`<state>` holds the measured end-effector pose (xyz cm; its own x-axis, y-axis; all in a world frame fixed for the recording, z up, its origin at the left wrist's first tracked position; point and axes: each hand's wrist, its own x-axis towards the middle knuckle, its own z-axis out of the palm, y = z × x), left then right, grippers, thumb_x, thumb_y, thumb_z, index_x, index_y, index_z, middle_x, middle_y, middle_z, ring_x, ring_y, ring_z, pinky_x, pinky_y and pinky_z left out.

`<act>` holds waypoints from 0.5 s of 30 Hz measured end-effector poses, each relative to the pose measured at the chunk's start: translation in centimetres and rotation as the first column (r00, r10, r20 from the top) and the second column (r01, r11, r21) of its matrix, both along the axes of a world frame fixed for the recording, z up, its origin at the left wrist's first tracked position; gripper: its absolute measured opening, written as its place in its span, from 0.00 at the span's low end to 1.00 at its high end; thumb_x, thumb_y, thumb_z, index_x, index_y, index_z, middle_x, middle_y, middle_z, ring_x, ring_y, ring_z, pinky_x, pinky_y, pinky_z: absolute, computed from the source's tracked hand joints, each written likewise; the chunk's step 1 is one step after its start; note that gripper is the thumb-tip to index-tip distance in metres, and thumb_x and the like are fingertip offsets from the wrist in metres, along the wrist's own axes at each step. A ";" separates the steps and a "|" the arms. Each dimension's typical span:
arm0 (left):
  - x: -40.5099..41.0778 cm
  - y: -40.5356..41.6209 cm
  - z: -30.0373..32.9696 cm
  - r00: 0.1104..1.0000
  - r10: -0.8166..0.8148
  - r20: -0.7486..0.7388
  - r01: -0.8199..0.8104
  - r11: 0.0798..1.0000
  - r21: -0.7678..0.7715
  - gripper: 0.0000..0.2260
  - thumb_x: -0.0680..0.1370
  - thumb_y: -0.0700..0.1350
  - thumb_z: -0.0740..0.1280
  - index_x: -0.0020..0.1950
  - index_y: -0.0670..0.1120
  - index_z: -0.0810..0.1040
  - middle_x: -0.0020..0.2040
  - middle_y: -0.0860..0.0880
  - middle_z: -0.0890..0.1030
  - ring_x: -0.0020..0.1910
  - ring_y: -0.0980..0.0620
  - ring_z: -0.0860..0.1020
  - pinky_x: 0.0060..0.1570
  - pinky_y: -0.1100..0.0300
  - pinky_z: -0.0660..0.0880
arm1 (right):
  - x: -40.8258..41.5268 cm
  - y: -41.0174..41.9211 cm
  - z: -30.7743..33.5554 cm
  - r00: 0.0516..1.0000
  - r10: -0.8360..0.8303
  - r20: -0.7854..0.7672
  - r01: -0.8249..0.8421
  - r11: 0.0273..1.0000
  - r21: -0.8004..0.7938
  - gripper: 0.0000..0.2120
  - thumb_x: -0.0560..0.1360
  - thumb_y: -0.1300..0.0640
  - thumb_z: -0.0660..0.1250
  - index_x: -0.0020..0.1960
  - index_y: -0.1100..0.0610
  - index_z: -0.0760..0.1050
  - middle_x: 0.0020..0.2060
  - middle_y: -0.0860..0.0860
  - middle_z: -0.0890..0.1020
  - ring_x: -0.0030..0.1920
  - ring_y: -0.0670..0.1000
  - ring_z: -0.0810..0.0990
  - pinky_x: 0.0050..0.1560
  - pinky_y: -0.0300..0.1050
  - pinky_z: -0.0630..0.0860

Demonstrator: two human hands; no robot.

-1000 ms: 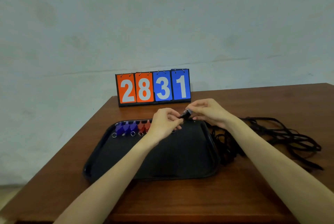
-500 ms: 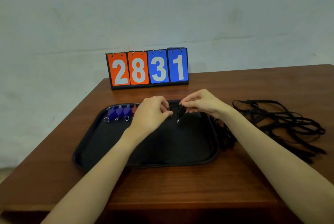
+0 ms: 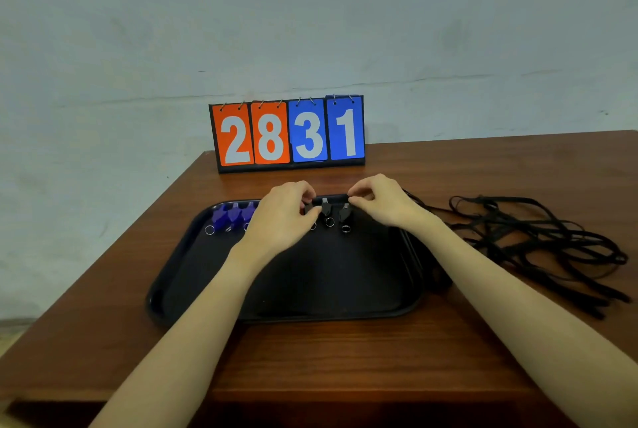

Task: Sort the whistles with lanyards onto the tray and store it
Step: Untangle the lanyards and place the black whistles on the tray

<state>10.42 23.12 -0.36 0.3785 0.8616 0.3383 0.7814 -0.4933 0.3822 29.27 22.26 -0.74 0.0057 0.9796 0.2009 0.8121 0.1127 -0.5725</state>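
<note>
Black plastic is lying along the far edge of the tray (image 3: 193, 275): three black whistles (image 3: 326, 209) are sitting side by side in a row, each with its long axis running from the far rim toward the near one, mouthpiece end pointing away toward the wall and its small metal ring pointing back toward the person. To their left, near the tray's far left corner, blue whistles (image 3: 232, 215) are lining up the same way, rings (image 3: 209, 230) facing the near edge; how many lie behind the left hand I cannot tell.

The left hand (image 3: 281, 220) is hovering over the middle of that row, fingers curled, its fingertips closing on the leftmost black whistle, though the pinch itself is partly hidden. The right hand (image 3: 383, 203) is reaching in from the tray's right side, thumb and forefinger pressed toward each other just at the rightmost black whistle (image 3: 345, 213); whether they are actually gripping it I cannot tell.

The tray is resting near the left half of the desk (image 3: 345, 358), a dark reddish-brown wood with visible grain. Toward the desk's right edge a tangle of black lanyards (image 3: 538, 241) is sprawling in loose loops, well apart from the whistles, with some strands trailing toward the tray's right rim. At the far edge of the desk a flip scoreboard (image 3: 289, 133) is standing upright, showing 28 on orange cards and 31 on blue. Behind it a pale, scuffed wall (image 3: 310, 20) is filling the background.
</note>
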 end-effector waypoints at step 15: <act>-0.5 0.0 0.2 0.960 -0.063 -0.273 0.086 0.994 0.073 0.20 0.78 0.50 0.65 0.69 0.48 0.70 0.65 0.49 0.75 0.64 0.52 0.71 0.63 0.56 0.69 | -0.3 -2.4 -0.7 0.861 0.201 0.467 -0.159 0.979 -0.127 0.20 0.80 0.52 0.59 0.71 0.55 0.68 0.73 0.49 0.68 0.70 0.55 0.68 0.68 0.55 0.68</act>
<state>9.93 23.09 -0.12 0.5273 0.8008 0.2842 0.8098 -0.5748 0.1173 28.93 19.89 -1.47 -0.2482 0.9672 0.0543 0.9578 0.2534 -0.1357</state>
